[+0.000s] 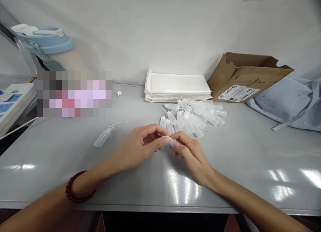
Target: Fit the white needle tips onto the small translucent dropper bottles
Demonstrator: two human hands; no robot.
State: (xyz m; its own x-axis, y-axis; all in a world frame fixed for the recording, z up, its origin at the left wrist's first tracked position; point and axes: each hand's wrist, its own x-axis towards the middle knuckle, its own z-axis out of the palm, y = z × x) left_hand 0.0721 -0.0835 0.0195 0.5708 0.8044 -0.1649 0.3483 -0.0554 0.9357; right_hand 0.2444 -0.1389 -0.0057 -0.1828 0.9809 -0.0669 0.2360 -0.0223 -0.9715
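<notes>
Between both hands, over the middle of the grey table, is a small translucent plastic bottle (pixel 172 142). My left hand (pixel 147 141), coming from the side with a dark red bead bracelet, pinches its top end and a thin strand. My right hand (pixel 189 151) has thumb and fingers closed round the bottle's body, which they mostly hide. Just beyond the hands lies a pile of similar translucent bottles (pixel 188 121), some with thin white strands. A single bottle (pixel 102 138) with a curved strand at its neck lies flat to the left.
Behind the pile sits a stack of white padded envelopes (pixel 178 84). An open cardboard box (pixel 245 78) leans at the back right, beside a blue-grey bag (pixel 288 101). At the left are a large blue-lidded bottle (pixel 50 41), a blurred-out patch and a power strip (pixel 12 101).
</notes>
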